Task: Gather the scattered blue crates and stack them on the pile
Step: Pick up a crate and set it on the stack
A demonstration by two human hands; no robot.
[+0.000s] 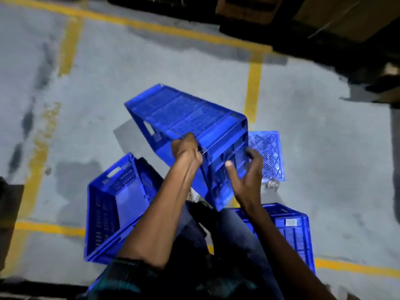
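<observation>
I hold a blue slotted crate tilted in the air above the floor, its base facing up and away. My left hand grips its near rim. My right hand lies against the crate's near end wall with fingers spread and thumb out. A second blue crate lies on its side at my lower left. Behind the held one, a third crate sits on the floor to the right. A fourth crate stands by my right leg.
The grey concrete floor carries yellow painted lines. Dark shelving and cardboard boxes fill the top right. A brown box edge shows at the left. My legs occupy the bottom middle.
</observation>
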